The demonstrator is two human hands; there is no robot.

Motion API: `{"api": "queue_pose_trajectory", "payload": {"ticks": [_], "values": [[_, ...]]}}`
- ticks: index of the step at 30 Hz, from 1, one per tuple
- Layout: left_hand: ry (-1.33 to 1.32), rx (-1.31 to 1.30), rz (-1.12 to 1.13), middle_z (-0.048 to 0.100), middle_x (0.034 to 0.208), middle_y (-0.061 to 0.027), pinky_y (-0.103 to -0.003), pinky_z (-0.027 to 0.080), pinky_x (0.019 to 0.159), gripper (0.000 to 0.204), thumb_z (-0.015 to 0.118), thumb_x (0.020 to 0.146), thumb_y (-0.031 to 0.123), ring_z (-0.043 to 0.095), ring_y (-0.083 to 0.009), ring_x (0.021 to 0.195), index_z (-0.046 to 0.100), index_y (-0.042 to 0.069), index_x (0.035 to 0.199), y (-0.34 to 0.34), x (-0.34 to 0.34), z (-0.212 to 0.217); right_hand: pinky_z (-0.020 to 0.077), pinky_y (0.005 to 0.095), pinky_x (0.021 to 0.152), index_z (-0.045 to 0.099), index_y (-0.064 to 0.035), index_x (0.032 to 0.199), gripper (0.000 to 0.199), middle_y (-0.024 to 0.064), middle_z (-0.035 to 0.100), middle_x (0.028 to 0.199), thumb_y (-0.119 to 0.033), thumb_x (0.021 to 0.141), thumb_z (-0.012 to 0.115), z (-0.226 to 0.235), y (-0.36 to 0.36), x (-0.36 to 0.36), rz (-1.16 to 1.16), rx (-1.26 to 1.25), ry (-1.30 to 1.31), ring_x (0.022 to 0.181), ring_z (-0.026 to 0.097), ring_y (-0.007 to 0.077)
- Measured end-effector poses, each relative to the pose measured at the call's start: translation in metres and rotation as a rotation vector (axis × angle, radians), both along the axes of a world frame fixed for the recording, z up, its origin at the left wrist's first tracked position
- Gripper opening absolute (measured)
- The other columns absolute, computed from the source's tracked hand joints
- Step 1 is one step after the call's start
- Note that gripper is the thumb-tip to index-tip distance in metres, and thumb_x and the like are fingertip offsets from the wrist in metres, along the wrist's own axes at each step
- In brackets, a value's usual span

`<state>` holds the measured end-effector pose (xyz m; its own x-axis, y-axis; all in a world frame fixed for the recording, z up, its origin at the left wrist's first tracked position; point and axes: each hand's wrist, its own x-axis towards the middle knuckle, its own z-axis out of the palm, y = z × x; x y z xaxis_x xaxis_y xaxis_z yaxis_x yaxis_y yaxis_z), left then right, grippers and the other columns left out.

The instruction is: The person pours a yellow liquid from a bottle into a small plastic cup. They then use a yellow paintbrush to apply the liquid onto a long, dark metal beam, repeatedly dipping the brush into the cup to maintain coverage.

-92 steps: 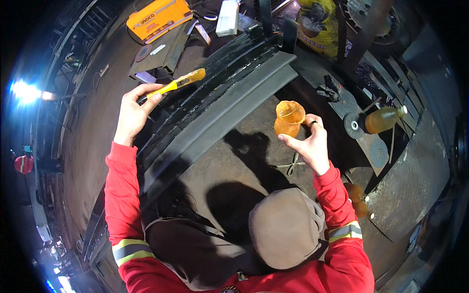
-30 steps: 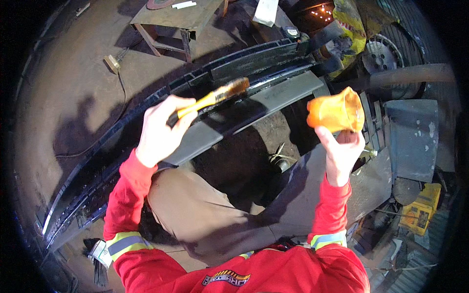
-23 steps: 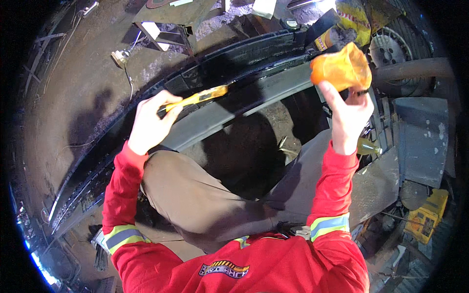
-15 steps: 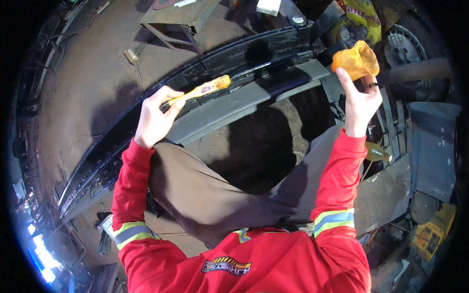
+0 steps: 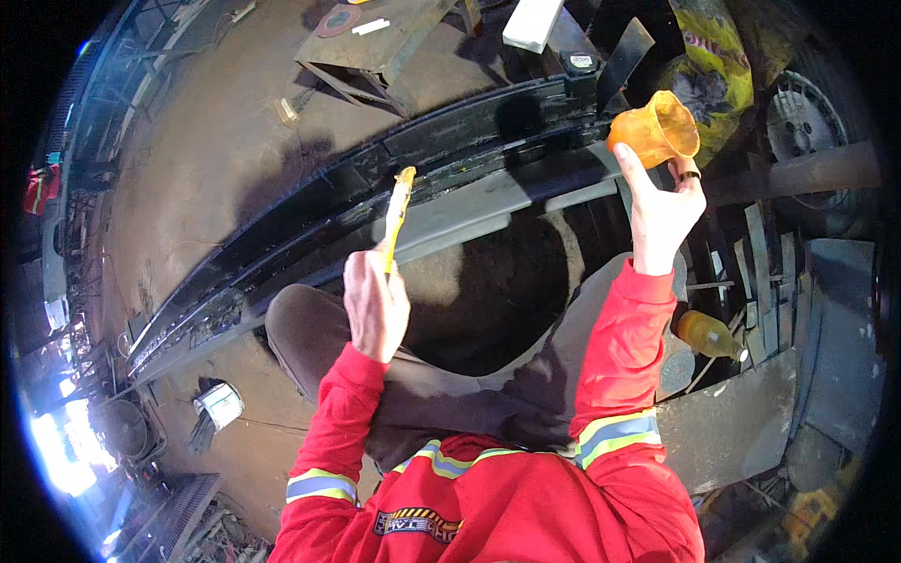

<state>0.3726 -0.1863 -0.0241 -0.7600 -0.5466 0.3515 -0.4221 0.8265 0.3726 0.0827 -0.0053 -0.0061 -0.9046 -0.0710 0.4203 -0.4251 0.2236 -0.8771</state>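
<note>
My left hand (image 5: 375, 300) is closed round the thin end of a yellow-handled paintbrush (image 5: 398, 211), which points up and away from me; its tip looks coated brown-orange. In my right hand (image 5: 662, 211) is an orange cup (image 5: 648, 131) with an uneven rim, tilted so its mouth faces right. Thumb and fingers grip it from below; what it contains does not show. Beyond both hands lies a long, curved black metal piece (image 5: 366, 167) with a wet-looking sheen. A grey flat bar (image 5: 469, 206) runs along its near side. Neither the brush nor the cup visibly touches them.
A metal stand (image 5: 375, 45) and a white block (image 5: 531, 23) are at the far side. On the right are a yellow sack (image 5: 718, 52), a pipe (image 5: 798, 174), metal strips, and a yellowish bottle (image 5: 706, 334). A white bucket (image 5: 223, 403) with rods stands at lower left.
My left hand has come nearer to me and to the right, turning the paintbrush more upright. My right hand has shifted slightly left with the cup. The head view has moved a little.
</note>
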Motion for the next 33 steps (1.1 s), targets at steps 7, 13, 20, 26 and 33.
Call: {"api": "queue_pose_trajectory", "payload": {"ticks": [7,13,20,26,33], "values": [[-0.026,-0.013,0.096,0.05,0.087,-0.0204,-0.047,0.044,0.072,0.017,0.06,0.086,0.004,0.052,-0.0393,0.081,0.053,-0.002,0.1,0.073,-0.079,-0.025,0.0449,0.0364,0.096,0.064,0.0075,0.106,0.065,0.0166,0.058,0.114,-0.027,0.061,0.096,-0.002,0.007,-0.018,-0.101,0.081,0.048,0.103,0.059,0.0245],[0.151,0.162,0.116,0.056,0.094,-0.0207,-0.041,0.049,0.076,0.018,0.058,0.092,0.005,0.059,-0.038,0.084,0.055,-0.003,0.109,0.083,-0.096,-0.035,0.046,0.0386,0.097,0.063,0.0093,0.106,0.07,0.0176,0.058,0.114,-0.031,0.06,0.097,-0.009,0.02,-0.04,-0.17,0.128,0.054,0.105,0.059,0.0268],[0.254,0.127,0.388,0.062,0.086,-0.0083,-0.033,0.05,0.072,0.022,0.059,0.097,0.008,0.059,-0.0187,0.076,0.055,-0.002,0.116,0.057,-0.033,0.007,0.0445,0.0392,0.1,0.065,0.0082,0.109,0.07,0.0201,0.058,0.118,-0.031,0.061,0.096,-0.017,0.017,-0.058,-0.174,0.13,0.036,0.109,0.059,0.0289],[0.678,0.917,0.566,0.048,0.067,0.0026,-0.019,0.032,0.05,0.021,0.054,0.103,0.017,0.041,-0.003,0.056,0.057,-0.001,0.114,0.038,-0.018,-0.011,0.0438,0.0407,0.101,0.066,0.007,0.111,0.068,0.0201,0.059,0.118,-0.029,0.061,0.096,-0.018,0.007,-0.06,-0.108,0.033,0.034,0.111,0.058,0.029],[0.498,0.941,0.448,0.047,0.069,0.0054,-0.019,0.033,0.052,0.019,0.059,0.101,0.016,0.042,-0.0033,0.058,0.061,0.0,0.11,0.046,-0.025,-0.011,0.0444,0.0357,0.099,0.068,0.0076,0.109,0.054,0.0124,0.07,0.105,-0.021,0.07,0.092,-0.011,0.006,-0.053,-0.127,0.072,0.082,0.099,0.063,0.0187]]}}
